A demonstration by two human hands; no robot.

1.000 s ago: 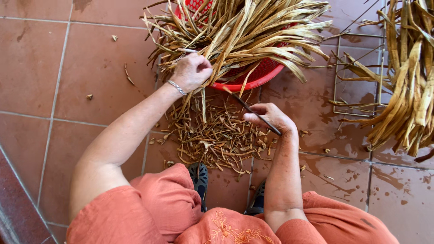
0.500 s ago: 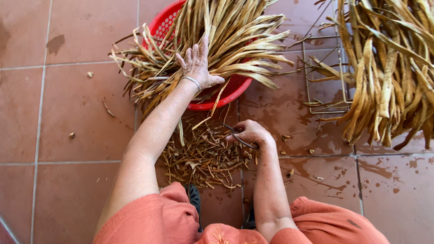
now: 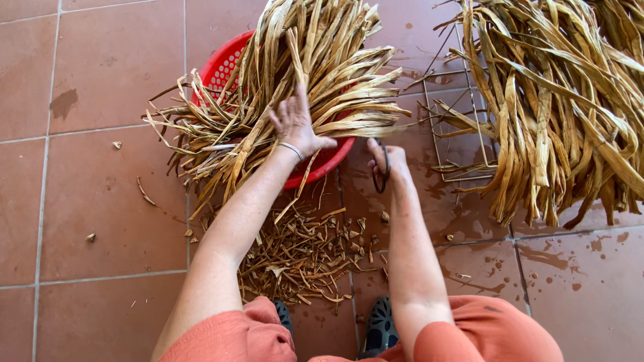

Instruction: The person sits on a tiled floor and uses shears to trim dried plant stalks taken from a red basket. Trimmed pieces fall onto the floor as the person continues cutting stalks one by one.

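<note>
Reaching into dried leaf strips [image 3: 315, 67] heaped in a red basket [image 3: 221, 64].
Left hand [image 3: 295, 124] spread wide, sorting; right hand [image 3: 388, 161] grips dark scissors [image 3: 381, 179], kept ready.

We note both arms bare to the elbow and beyond. The left hand [image 3: 295, 124] carries a thin silver bracelet [image 3: 292, 150] at the wrist; the right hand [image 3: 386, 161] is unadorned. We record loose orange-pink trousers [image 3: 221, 335] and dark perforated clogs [image 3: 379, 325].
</note>
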